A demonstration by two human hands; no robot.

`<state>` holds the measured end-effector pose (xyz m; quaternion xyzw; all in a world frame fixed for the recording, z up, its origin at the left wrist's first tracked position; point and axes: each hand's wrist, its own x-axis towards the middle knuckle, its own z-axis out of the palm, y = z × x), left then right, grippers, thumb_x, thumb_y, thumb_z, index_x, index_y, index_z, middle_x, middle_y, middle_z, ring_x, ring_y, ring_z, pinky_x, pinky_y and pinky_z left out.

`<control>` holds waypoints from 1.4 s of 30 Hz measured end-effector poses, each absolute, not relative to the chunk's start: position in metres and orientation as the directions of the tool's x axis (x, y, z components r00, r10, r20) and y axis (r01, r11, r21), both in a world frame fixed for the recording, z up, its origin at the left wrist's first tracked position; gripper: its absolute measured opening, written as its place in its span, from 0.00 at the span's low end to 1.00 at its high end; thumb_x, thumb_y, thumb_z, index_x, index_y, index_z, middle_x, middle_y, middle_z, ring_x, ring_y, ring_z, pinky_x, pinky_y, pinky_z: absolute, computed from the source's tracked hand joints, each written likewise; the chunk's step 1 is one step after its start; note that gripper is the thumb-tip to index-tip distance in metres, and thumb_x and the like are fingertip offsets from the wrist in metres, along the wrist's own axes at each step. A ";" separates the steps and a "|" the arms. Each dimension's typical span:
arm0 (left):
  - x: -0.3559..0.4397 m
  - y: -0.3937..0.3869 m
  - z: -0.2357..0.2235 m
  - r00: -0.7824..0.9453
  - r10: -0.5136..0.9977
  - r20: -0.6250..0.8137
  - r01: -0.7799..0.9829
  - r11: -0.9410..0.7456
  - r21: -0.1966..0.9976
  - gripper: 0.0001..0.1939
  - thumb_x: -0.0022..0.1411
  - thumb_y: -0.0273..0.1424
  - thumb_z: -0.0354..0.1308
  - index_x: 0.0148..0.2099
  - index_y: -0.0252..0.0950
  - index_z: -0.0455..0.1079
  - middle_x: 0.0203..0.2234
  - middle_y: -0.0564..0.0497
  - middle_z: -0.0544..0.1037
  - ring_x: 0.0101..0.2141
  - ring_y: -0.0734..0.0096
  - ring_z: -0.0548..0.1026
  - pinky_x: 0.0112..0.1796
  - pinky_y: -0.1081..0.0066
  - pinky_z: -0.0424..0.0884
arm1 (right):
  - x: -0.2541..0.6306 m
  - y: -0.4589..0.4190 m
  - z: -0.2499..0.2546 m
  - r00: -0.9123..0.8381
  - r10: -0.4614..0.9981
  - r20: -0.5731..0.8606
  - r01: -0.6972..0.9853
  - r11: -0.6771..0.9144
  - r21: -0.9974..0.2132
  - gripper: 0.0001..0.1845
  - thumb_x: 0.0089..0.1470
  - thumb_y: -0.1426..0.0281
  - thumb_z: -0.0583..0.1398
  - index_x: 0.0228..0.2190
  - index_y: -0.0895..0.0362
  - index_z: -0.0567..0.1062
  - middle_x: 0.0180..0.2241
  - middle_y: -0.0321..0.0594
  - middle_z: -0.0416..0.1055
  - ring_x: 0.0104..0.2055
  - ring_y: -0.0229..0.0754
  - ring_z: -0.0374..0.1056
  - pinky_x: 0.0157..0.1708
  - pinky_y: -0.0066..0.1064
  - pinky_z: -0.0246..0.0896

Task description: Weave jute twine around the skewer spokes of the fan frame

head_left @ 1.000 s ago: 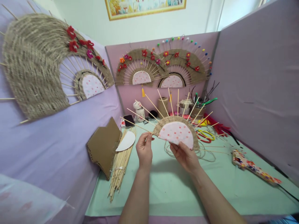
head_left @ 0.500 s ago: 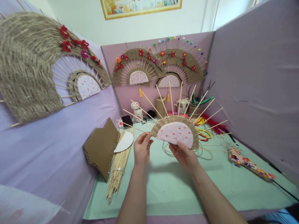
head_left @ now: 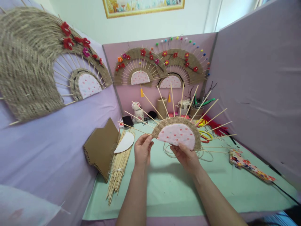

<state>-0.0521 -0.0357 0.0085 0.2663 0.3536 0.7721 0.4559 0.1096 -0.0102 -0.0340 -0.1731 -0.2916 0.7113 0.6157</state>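
Presently we hold a half-round fan (head_left: 176,133) raised in both hands over the green tabletop (head_left: 169,197), to the right of the bundle of sticks (head_left: 119,163). Our left hand (head_left: 142,152) has its thumb and forefinger pinching the lower left end of the woven band (head_left: 159,126), next to the lowest ray there; its other fingers curl in loosely. Our right hand (head_left: 187,158) grips the bottom edge, thumb pressed on the front of the dotted panel (head_left: 176,138), fingers bent underneath; how far they reach behind, we cannot tell. Thin rays (head_left: 172,99) fan up and outward from the band.

Loops of twine (head_left: 208,161) lie lower than our fan, also right of the bundle. A white half-disc (head_left: 125,143) rests on the bundle's far end, and bent cardboard (head_left: 101,147) is just beside its left edge. Behind the bundle we see a small jar (head_left: 138,115), with a spool (head_left: 161,108) farther right. Well to the bundle's right lies a flower-patterned tool (head_left: 249,166). Beyond and above the bundle, two woven fans (head_left: 129,67) overlap against a pink board (head_left: 130,93).
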 end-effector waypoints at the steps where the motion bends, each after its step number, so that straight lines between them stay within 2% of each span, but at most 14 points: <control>1: -0.051 -0.036 0.009 -0.451 0.888 0.092 -0.507 -0.340 0.792 0.13 0.40 0.33 0.70 0.29 0.35 0.73 0.28 0.54 0.74 0.28 0.79 0.71 0.30 0.77 0.66 | 0.110 -0.010 -0.034 -0.172 0.978 0.114 -0.772 -0.062 -0.632 0.18 0.39 0.72 0.69 0.36 0.48 0.75 0.35 0.30 0.78 0.38 0.39 0.73 0.39 0.32 0.72; 15: -0.038 -0.032 -0.001 -0.654 0.726 0.210 -0.257 -0.474 0.842 0.08 0.49 0.33 0.62 0.28 0.36 0.68 0.28 0.54 0.69 0.28 0.78 0.65 0.31 0.77 0.64 | 0.106 -0.011 -0.037 -0.125 0.986 0.112 -0.746 -0.019 -0.665 0.16 0.38 0.71 0.70 0.33 0.51 0.77 0.34 0.33 0.77 0.37 0.39 0.73 0.37 0.31 0.74; 20: -0.037 -0.033 -0.003 -0.640 0.744 0.194 -0.283 -0.462 0.840 0.07 0.52 0.35 0.59 0.30 0.36 0.69 0.28 0.53 0.70 0.30 0.76 0.67 0.31 0.76 0.64 | 0.106 -0.009 -0.039 -0.111 0.989 0.096 -0.752 -0.021 -0.659 0.17 0.38 0.72 0.70 0.34 0.51 0.76 0.34 0.32 0.77 0.36 0.39 0.73 0.37 0.31 0.74; 25: -0.037 -0.036 -0.002 -0.594 0.767 0.244 -0.280 -0.481 0.831 0.15 0.59 0.40 0.48 0.33 0.36 0.71 0.32 0.48 0.72 0.36 0.70 0.70 0.31 0.73 0.64 | 0.108 -0.009 -0.036 -0.109 0.990 0.085 -0.756 -0.027 -0.654 0.18 0.38 0.71 0.70 0.35 0.50 0.76 0.34 0.31 0.77 0.35 0.38 0.73 0.37 0.30 0.74; 28: -0.039 -0.036 0.000 -0.602 0.763 0.237 -0.251 -0.462 0.851 0.14 0.56 0.39 0.55 0.43 0.38 0.70 0.34 0.49 0.72 0.36 0.72 0.70 0.33 0.73 0.64 | 0.109 -0.009 -0.035 -0.104 0.991 0.085 -0.751 -0.022 -0.660 0.17 0.38 0.71 0.70 0.34 0.50 0.77 0.34 0.31 0.77 0.36 0.38 0.73 0.37 0.31 0.74; 30: -0.040 -0.034 0.001 -0.603 0.756 0.255 -0.254 -0.485 0.837 0.19 0.52 0.35 0.61 0.47 0.39 0.66 0.35 0.50 0.71 0.36 0.73 0.70 0.36 0.73 0.65 | 0.109 -0.010 -0.036 -0.097 0.991 0.087 -0.746 -0.014 -0.666 0.17 0.39 0.71 0.69 0.35 0.50 0.76 0.35 0.32 0.77 0.36 0.39 0.73 0.38 0.32 0.74; 34: -0.041 -0.032 0.000 -0.591 0.754 0.287 -0.281 -0.526 0.803 0.23 0.48 0.30 0.64 0.48 0.40 0.64 0.33 0.52 0.71 0.36 0.74 0.70 0.41 0.71 0.64 | 0.108 -0.010 -0.039 -0.093 0.991 0.097 -0.735 -0.002 -0.678 0.16 0.40 0.72 0.69 0.35 0.51 0.76 0.35 0.33 0.77 0.37 0.41 0.73 0.37 0.33 0.74; 42: -0.042 -0.032 0.002 -0.607 0.756 0.246 -0.352 -0.533 0.769 0.22 0.47 0.27 0.64 0.46 0.39 0.64 0.29 0.55 0.71 0.31 0.77 0.69 0.39 0.73 0.64 | 0.106 -0.012 -0.039 -0.117 0.989 0.092 -0.728 -0.023 -0.685 0.16 0.39 0.72 0.69 0.34 0.51 0.77 0.35 0.33 0.77 0.38 0.40 0.73 0.37 0.32 0.73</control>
